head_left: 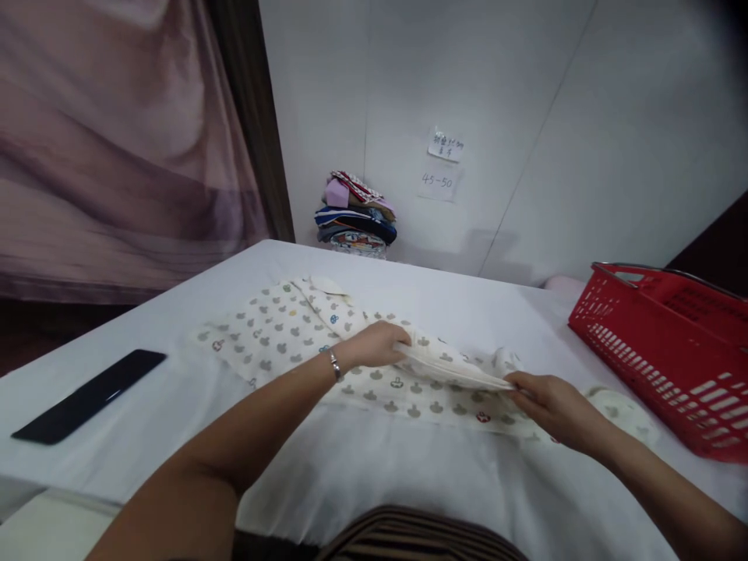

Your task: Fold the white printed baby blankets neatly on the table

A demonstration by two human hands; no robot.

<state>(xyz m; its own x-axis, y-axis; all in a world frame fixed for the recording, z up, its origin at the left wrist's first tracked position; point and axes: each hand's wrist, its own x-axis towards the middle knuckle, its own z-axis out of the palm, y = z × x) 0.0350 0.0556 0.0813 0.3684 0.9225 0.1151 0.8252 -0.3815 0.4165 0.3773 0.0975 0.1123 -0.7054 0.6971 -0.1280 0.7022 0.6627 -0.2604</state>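
A cream garment (280, 331) printed with small grey, red, blue and green figures lies spread on the white-covered table (374, 475). My left hand (377, 343), with a bracelet at its wrist, pinches the garment's edge near the middle. Farther right, my right hand (543, 397) grips the same edge between thumb and fingers. Between both hands the edge is raised and drawn taut, while the lower layer rests flat. One part of the cloth reaches out past my right hand toward the basket. Exactly which kind of garment it is, I cannot tell.
A red plastic basket (666, 351) stands at the right. At the left lies a flat black object (90, 396). Folded clothes (356, 210) are stacked beyond the table's far edge, against the wall. A pinkish curtain (117, 148) hangs at the left, and paper notes (438, 183) are on the wall.
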